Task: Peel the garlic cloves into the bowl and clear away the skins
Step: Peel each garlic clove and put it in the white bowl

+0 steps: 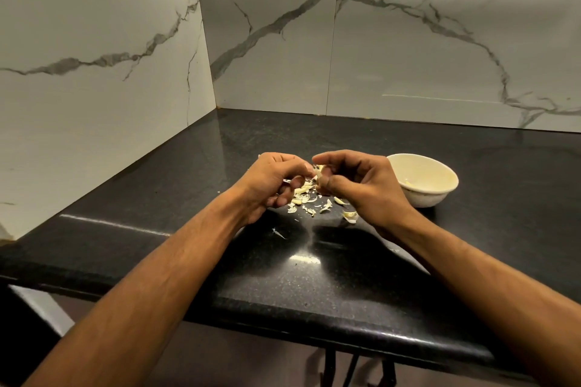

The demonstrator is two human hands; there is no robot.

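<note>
Left hand: the left hand (273, 181) hovers just above the desk, fingers (284, 195) curled inward, thumb and fingertips meeting the clove at the centre; whether it truly pinches it or only steadies it I cannot tell.
Right hand: the right hand (358, 184) faces the left, thumb and forefinger clamped on the clove, the other fingers loosely bent.
Garlic clove: a small pale, cream-coloured garlic clove (318, 173) sits between the two hands' fingertips, above the skins; most of it is hidden.
Skins: thin, papery whitish-yellow garlic skins (309, 203) lie scattered on the desk directly under and between the hands, with a larger piece (350, 216) beside the right wrist.
Bowl: a round cream ceramic bowl (440, 190) stands upright on the desk just right of the right hand; a few pale bits lie inside.
Desk: a glossy black speckled stone desk (314, 276) carries everything.
Walls: white marble-look wall tiles with grey veins (408, 50) meet in a corner behind.
</note>
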